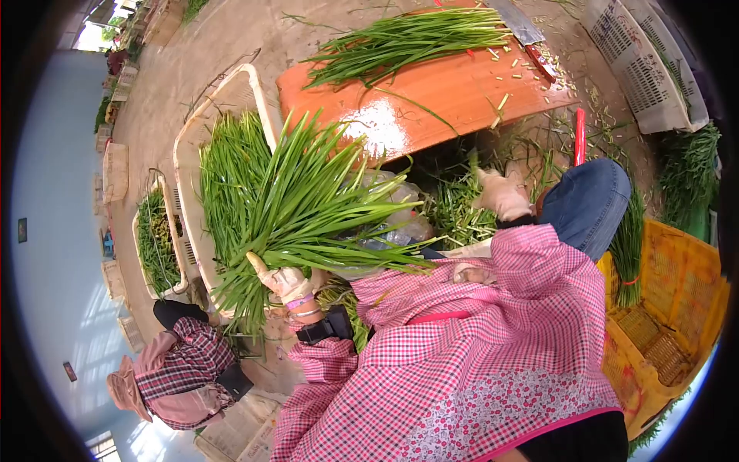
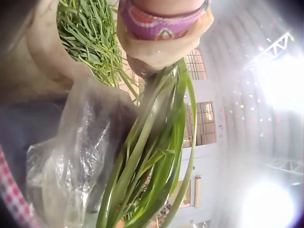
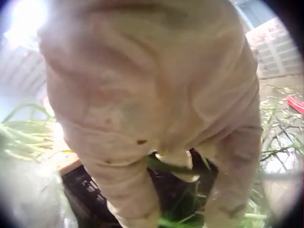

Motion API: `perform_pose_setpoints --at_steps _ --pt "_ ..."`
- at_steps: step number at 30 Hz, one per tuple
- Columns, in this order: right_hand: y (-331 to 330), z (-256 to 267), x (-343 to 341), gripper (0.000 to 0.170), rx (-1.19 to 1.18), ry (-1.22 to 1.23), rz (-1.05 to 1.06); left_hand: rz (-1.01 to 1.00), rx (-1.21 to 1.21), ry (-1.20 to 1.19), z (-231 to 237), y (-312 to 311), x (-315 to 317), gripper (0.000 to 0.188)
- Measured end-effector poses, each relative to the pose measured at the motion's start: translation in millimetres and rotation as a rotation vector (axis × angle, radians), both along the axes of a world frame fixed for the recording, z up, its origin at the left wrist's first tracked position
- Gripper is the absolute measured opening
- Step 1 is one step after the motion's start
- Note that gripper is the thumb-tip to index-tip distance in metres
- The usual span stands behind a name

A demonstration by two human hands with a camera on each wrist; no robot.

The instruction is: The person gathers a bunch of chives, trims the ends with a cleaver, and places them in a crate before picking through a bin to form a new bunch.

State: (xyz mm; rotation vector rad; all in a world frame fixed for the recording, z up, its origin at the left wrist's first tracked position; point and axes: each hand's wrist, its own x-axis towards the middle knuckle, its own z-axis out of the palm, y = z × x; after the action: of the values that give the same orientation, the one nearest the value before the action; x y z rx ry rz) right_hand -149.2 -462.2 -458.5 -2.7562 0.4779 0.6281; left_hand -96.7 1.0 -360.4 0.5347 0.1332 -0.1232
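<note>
Head view, left grip [image 1: 286, 285]: gloved, pinching the green bunch [image 1: 315, 196]; fingers mostly hidden by leaves.
Green bunch: in left grip, fanned up and right of it, overlapping the white crate [image 1: 239, 96].
White crate: above left grip, packed with more stalks [image 1: 231, 154].
Clear plastic [image 1: 412, 223]: right of left grip, partly under the leaves.
Right grip [image 1: 506, 194]: gloved, well right of left grip, beside the cuttings [image 1: 466, 208].
Bench [image 1: 462, 96]: above both grips; carries a second bundle [image 1: 408, 42] and a knife [image 1: 527, 37].
Red stick [image 1: 580, 137]: up and right of right grip, apart from it.
Yellow crate [image 1: 677, 258]: right of and below right grip.
Left wrist view, bunch: long leaves run down from left grip; purple band [image 2: 164, 23] just above it.
Clear plastic, same view: left of the leaves, below left grip.
Right wrist view, right grip: fingers spread loosely, pointing down; green strands below and between them, contact can't tell.
Dark printed item [image 3: 85, 185]: below-left of right grip.
</note>
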Motion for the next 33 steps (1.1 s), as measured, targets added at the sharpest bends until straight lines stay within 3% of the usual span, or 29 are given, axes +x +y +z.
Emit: perform_pose_setpoints --at_steps 4,6,8,9,10,12,14,16,18,20,21,22,23,24,26,28,30,32,33 --pt "49.5 61.0 24.8 0.057 0.453 -0.44 0.004 0.181 0.141 0.02 -1.1 -9.6 -2.4 0.058" --pt "69.9 87.7 39.9 0.067 0.763 -0.422 -0.071 0.193 0.15 0.045 7.9 -20.4 -3.1 0.058" --pt "96.5 74.8 49.1 0.073 0.672 -0.806 -0.06 0.214 0.148 0.073 10.7 -23.1 -4.0 0.059" --pt "98.2 87.4 57.9 0.084 0.922 -0.456 -0.001 0.227 0.141 0.088 8.9 -22.4 -3.7 0.06" --pt "109.9 95.5 61.8 0.071 1.043 -0.481 0.052 0.231 0.159 0.08 13.1 -27.3 -4.3 0.06" --pt "146.3 86.9 64.4 0.047 1.53 -0.352 -0.011 0.239 0.194 0.066 21.6 -37.2 -6.0 0.061" --pt "164.9 127.8 43.6 0.028 1.921 -0.051 0.11 0.217 0.173 0.024 32.0 -41.7 -3.1 0.062" --pt "169.4 169.1 8.3 0.028 1.995 0.193 0.245 0.122 0.11 -0.019 30.2 -38.7 0.8 0.062" --pt "153.8 156.6 -2.2 0.028 1.773 0.119 0.867 0.026 0.106 -0.063 31.0 -39.9 2.0 0.061" --pt "105.3 150.5 -3.9 0.025 1.747 0.525 0.878 0.123 0.132 0.015 28.6 -35.1 3.7 0.062" --pt "71.5 148.3 -9.8 0.021 1.994 0.165 0.702 0.157 0.136 0.038 28.6 -35.2 5.5 0.063" --pt "44.4 141.8 -15.2 0.021 1.781 -0.234 0.641 0.193 0.139 0.064 27.7 -35.1 3.9 0.065" --pt "17.4 135.2 -20.6 0.021 1.405 -0.586 0.517 0.202 0.147 0.067 26.5 -35.5 1.0 0.064" --pt "-9.4 129.2 -25.8 0.022 1.056 -0.778 0.333 0.209 0.154 0.066 26.1 -37.1 -0.2 0.063" --pt "-31.3 100.0 -8.7 0.024 1.218 -0.186 -0.495 0.216 0.172 0.063 26.8 -39.2 -1.0 0.062" --pt "-30.4 35.8 -1.6 0.034 0.06 -0.318 -0.093 0.204 0.143 0.069 21.4 -32.2 1.3 0.06" --pt "13.1 54.9 14.4 0.044 0.558 -0.565 -0.184 0.227 0.176 0.063 20.9 -35.3 4.1 0.059" --pt "60.9 73.4 37.5 0.048 0.833 -0.333 -0.14 0.232 0.184 0.062 17.5 -29.7 -1.6 0.059" --pt "80.7 83.9 48.1 0.048 0.762 -0.213 -0.088 0.236 0.193 0.059 15.2 -27.5 -0.6 0.059"
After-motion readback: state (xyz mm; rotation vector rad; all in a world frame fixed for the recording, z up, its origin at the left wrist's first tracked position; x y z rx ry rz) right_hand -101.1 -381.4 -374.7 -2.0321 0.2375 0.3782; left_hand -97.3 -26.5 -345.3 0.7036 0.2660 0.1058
